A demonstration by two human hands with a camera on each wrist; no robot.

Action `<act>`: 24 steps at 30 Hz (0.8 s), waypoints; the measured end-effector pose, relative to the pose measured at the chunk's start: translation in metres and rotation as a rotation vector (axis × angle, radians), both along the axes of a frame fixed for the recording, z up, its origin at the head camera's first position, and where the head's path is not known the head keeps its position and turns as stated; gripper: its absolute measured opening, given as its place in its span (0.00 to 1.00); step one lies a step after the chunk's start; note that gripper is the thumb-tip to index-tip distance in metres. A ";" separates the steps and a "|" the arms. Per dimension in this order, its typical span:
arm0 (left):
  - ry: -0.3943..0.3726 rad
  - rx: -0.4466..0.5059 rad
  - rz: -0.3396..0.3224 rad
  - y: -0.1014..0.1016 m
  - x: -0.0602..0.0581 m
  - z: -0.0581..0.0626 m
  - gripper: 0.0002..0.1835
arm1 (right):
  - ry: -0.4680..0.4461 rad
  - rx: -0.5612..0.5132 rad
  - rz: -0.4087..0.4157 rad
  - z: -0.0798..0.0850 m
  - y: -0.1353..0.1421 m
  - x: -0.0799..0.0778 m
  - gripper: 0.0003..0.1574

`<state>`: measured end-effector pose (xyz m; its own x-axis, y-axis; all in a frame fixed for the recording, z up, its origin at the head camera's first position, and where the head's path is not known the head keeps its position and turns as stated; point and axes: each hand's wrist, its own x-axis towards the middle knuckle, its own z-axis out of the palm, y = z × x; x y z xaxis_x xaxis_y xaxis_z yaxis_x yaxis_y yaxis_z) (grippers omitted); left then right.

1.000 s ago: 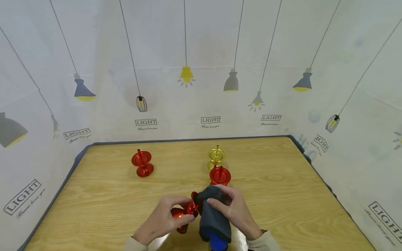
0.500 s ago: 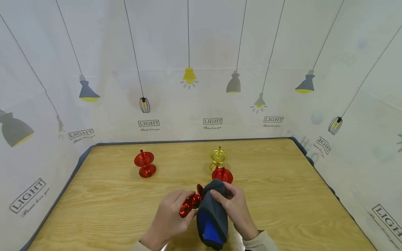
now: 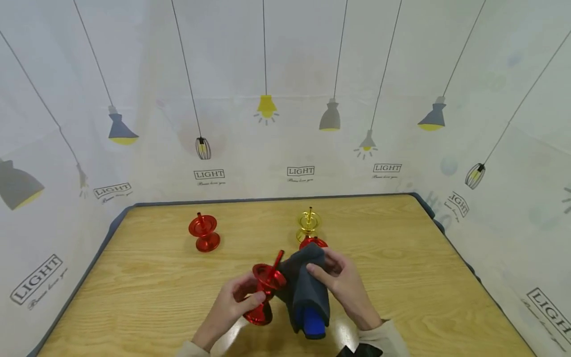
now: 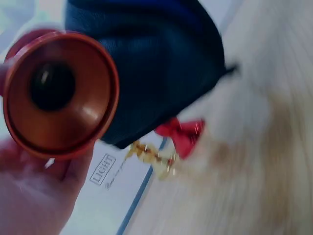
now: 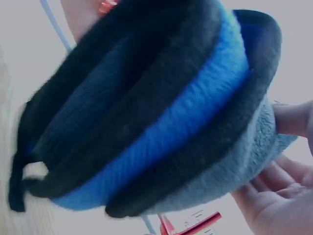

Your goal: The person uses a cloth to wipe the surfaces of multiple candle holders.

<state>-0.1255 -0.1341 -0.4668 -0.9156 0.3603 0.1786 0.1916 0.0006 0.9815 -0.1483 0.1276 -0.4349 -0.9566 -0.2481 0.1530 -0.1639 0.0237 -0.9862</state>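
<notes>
Back left on the wood-grain counter (image 3: 401,258) stands a glossy red metallic candle holder (image 3: 203,229) with dish and spike. Nearer, the left hand (image 3: 233,303) grips a matching red spiked candle holder (image 3: 269,280), tilted right, its flared foot lifted. Just beside it hangs a soft dark grey-and-blue cloth (image 3: 310,287); behind are a shiny gold candle holder (image 3: 308,224) and a partly hidden red dish-topped candle holder (image 3: 314,241). The right hand (image 3: 350,287) pinches the cloth.

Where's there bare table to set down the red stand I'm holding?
The table is bare between the far-left red stand and the gold stand, and right of your right hand. It's crowded just beyond the cloth, which partly hides another red stand close in front of the gold stand.
</notes>
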 end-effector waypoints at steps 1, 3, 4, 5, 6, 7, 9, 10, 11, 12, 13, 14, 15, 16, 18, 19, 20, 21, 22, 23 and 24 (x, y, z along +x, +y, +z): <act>-0.029 0.029 0.044 0.000 0.000 0.002 0.15 | 0.027 -0.017 -0.037 0.002 0.000 0.001 0.22; -0.073 0.042 0.163 0.003 0.001 0.006 0.16 | 0.126 -0.025 -0.071 0.004 -0.004 0.004 0.22; -0.091 0.042 0.218 0.005 0.002 0.008 0.15 | 0.199 -0.009 -0.078 0.005 -0.007 0.006 0.22; -0.089 0.039 0.260 0.008 0.003 0.009 0.14 | 0.276 0.022 -0.078 0.005 -0.010 0.008 0.23; -0.077 0.030 0.289 0.011 0.004 0.010 0.12 | 0.360 0.061 -0.076 0.006 -0.013 0.009 0.23; -0.057 0.020 0.307 0.013 0.005 0.011 0.11 | 0.439 0.106 -0.074 0.006 -0.016 0.010 0.24; -0.007 0.004 0.328 0.019 0.006 0.011 0.07 | 0.561 0.198 -0.086 0.006 -0.021 0.011 0.26; 0.019 -0.004 0.336 0.020 0.006 0.011 0.06 | 0.607 0.238 -0.088 0.006 -0.024 0.012 0.27; 0.038 -0.018 0.342 0.020 0.006 0.011 0.05 | 0.633 0.270 -0.084 0.006 -0.026 0.012 0.27; 0.052 -0.032 0.346 0.021 0.007 0.012 0.05 | 0.654 0.295 -0.079 0.006 -0.028 0.011 0.28; 0.061 -0.046 0.347 0.021 0.008 0.012 0.05 | 0.664 0.312 -0.074 0.005 -0.029 0.011 0.29; 0.062 -0.061 0.350 0.021 0.008 0.013 0.05 | 0.674 0.322 -0.068 0.004 -0.029 0.011 0.29; 0.058 -0.075 0.347 0.021 0.009 0.013 0.05 | 0.684 0.331 -0.060 0.003 -0.030 0.010 0.28; 0.049 -0.088 0.341 0.021 0.010 0.014 0.06 | 0.688 0.336 -0.052 0.002 -0.030 0.010 0.28; 0.024 -0.096 0.322 0.020 0.011 0.017 0.06 | 0.698 0.331 -0.043 0.001 -0.032 0.009 0.26; -0.006 -0.085 0.309 0.020 0.012 0.018 0.06 | 0.703 0.322 -0.045 0.000 -0.032 0.009 0.25; -0.038 -0.064 0.290 0.020 0.012 0.019 0.07 | 0.707 0.307 -0.046 -0.001 -0.033 0.009 0.25; -0.069 -0.036 0.268 0.019 0.013 0.020 0.08 | 0.708 0.289 -0.049 -0.001 -0.034 0.010 0.24; -0.106 0.000 0.243 0.019 0.013 0.020 0.08 | 0.711 0.267 -0.052 -0.002 -0.035 0.010 0.24; -0.140 0.045 0.212 0.019 0.013 0.021 0.08 | 0.716 0.246 -0.058 -0.002 -0.036 0.010 0.23; -0.183 0.100 0.174 0.018 0.014 0.021 0.07 | 0.716 0.226 -0.064 -0.002 -0.037 0.011 0.23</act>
<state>-0.1119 -0.1157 -0.4461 -0.9825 0.1839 0.0310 0.0164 -0.0804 0.9966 -0.1376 0.0904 -0.4373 -0.6559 -0.2949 0.6948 -0.7548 0.2438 -0.6090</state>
